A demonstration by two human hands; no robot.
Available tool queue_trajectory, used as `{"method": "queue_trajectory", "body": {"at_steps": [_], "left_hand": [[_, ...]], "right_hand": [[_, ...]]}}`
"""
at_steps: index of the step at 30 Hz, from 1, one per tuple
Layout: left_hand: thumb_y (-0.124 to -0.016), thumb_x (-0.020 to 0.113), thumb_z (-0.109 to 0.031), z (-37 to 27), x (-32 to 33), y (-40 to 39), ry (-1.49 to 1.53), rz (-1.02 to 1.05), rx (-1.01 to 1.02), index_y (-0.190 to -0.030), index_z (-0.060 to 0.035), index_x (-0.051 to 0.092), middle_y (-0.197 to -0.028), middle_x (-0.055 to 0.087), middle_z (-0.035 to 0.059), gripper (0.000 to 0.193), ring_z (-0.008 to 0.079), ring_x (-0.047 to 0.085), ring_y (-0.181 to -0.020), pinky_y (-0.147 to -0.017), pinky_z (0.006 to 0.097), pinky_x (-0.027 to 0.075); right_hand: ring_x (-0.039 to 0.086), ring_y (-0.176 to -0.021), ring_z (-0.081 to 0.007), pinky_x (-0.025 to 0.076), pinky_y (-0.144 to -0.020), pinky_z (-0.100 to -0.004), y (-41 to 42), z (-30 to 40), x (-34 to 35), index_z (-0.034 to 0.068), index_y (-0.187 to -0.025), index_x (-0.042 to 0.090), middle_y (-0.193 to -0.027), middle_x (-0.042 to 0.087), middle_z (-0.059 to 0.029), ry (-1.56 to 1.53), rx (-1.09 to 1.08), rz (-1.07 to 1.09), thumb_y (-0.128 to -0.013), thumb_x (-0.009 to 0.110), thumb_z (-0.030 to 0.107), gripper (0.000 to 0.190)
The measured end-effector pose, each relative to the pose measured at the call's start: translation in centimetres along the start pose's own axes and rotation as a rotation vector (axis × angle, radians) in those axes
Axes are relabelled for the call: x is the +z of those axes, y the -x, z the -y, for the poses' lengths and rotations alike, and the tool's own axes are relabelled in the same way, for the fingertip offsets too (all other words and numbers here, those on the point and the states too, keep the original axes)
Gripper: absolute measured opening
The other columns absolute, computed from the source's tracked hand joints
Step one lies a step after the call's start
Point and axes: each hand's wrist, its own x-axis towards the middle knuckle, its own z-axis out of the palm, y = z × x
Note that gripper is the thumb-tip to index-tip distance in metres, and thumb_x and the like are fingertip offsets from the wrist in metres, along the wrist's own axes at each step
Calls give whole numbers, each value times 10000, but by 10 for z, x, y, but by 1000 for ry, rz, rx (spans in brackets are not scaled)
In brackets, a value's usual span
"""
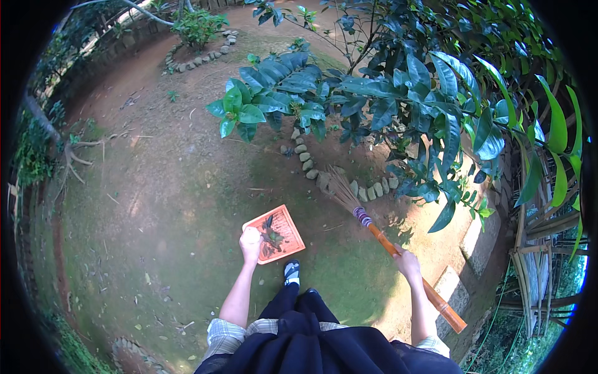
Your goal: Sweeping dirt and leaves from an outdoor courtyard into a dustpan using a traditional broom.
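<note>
My left hand (251, 240) grips the left edge of an orange plastic dustpan (290, 227), held out over the mossy ground. Dark dry leaves (272, 236) and bits of debris lie in the pan. On the right, my right hand (407, 262) is closed around the bamboo handle of a stick broom (384, 242). Purple and white binding wraps the broom's neck, and its thin bristles fan out towards a curved row of stones. The handle's butt end points to the lower right.
Stones (307, 165) border a planting bed ahead. A leafy shrub (373, 89) hangs over the upper right. Stone blocks (451, 287) and a bamboo structure (532, 262) stand at the right. Exposed roots (70, 152) lie at the left; fallen leaves (147, 278) are scattered at the lower left.
</note>
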Motion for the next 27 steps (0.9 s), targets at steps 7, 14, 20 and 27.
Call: {"method": "queue_trajectory", "body": {"at_steps": [7, 14, 20, 27], "left_hand": [[-569, 601, 91, -14, -2, -7, -3, -30, 23, -725, -55, 504, -657, 501, -2, 235, 80, 488, -611, -582, 211, 412], [-606, 605, 76, -30, 19, -14, -49, 37, 76, -725, -63, 484, -649, 492, -12, 219, 70, 474, -630, -595, 222, 414], [-610, 589, 95, -16, -17, -26, -84, -34, 85, -725, -63, 485, -653, 500, -13, 222, 65, 491, -620, -574, 213, 422], [-631, 560, 111, -5, -25, -39, -93, -83, 154, -742, -56, 484, -641, 503, -1, 214, 72, 518, -558, -509, 215, 439]], "right_hand": [[577, -839, -307, 448, -728, -407, -57, 4, -9, 139, -1005, 546, -905, 593, -148, 69, 184, -211, -804, 464, 281, 260], [580, -861, -304, 451, -748, -399, -134, 20, 16, 108, -958, 573, -899, 604, -145, -26, 240, 50, -806, 469, 267, 243], [601, -618, -230, 457, -619, -337, -52, 30, 2, 171, -1140, 510, -771, 612, -140, -147, -75, -49, -801, 474, 264, 353], [583, -816, -281, 434, -715, -377, -73, 55, -34, 169, -1148, 500, -849, 604, -164, -57, 80, -109, -818, 434, 260, 349]]}}
